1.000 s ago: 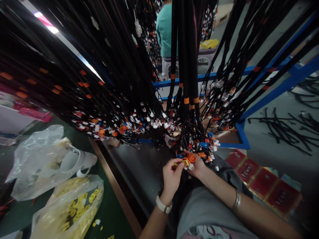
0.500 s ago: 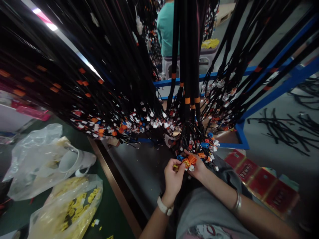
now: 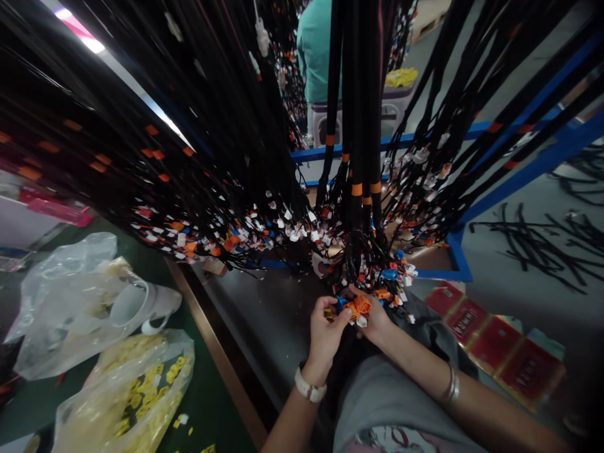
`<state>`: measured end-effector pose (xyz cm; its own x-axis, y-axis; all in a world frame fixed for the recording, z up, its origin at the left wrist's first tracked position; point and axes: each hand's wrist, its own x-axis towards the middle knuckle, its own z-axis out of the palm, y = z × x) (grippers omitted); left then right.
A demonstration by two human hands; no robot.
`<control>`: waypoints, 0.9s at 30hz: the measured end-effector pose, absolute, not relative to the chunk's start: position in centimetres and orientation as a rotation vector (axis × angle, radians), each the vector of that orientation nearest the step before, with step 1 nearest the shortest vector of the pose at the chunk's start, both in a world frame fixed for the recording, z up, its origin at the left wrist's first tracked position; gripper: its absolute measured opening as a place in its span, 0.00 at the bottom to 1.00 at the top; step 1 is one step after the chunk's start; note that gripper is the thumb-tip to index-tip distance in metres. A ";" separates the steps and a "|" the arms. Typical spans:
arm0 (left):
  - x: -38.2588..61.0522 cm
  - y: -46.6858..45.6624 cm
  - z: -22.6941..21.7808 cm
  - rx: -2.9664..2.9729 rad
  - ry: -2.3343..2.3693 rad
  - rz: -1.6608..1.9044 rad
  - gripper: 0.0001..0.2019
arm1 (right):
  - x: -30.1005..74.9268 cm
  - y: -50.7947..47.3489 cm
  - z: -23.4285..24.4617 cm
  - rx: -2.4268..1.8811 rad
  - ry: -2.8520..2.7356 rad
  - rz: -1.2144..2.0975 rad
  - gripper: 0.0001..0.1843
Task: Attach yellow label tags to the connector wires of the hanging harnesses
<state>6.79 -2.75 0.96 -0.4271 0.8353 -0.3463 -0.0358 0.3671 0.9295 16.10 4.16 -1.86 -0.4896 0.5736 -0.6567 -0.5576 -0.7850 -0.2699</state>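
My left hand [image 3: 324, 333], with a white watch on the wrist, is closed with a small yellow plastic piece [image 3: 328, 313] between its curled fingers. Its thumb tip presses against an orange connector [image 3: 359, 306]. From the other side, my right hand [image 3: 377, 321] grips the orange connectors at the wire ends, with a white connector [image 3: 361, 321] just below. A blue connector [image 3: 340, 303] shows between the two hands. These ends belong to a hanging wire harness [image 3: 361, 233] with orange tape bands. My fingers hide part of the contact.
On the green table at left lie a clear bag [image 3: 141, 402] of yellow pieces and a tipped white mug [image 3: 141, 305] on plastic. Many harnesses [image 3: 226, 207] hang around a blue frame [image 3: 465, 258]. Flattened red cardboard [image 3: 495, 346] lies at right. A person in teal [image 3: 317, 56] is beyond.
My left thumb has moved onto the orange connector, covering the yellow part seen there before. The left wrist has turned slightly; my right hand keeps its place.
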 end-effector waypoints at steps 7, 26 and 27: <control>7.1 -2.5 0.9 0.725 1.782 1.200 0.14 | 15.5 3.0 -2.4 -1.167 0.035 2.164 0.11; 6.7 -2.9 1.2 0.485 1.382 1.248 0.21 | 16.2 3.8 -1.3 -1.021 0.025 2.290 0.12; 6.7 -2.9 1.1 0.478 1.375 1.242 0.20 | 16.2 3.8 -1.3 -1.028 0.025 2.293 0.12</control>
<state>6.67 -2.88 1.09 -0.2530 0.8509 -0.4604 -0.3715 0.3540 0.8583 16.17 3.77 -1.32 -0.5064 0.5290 -0.6810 -0.5439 -0.8088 -0.2239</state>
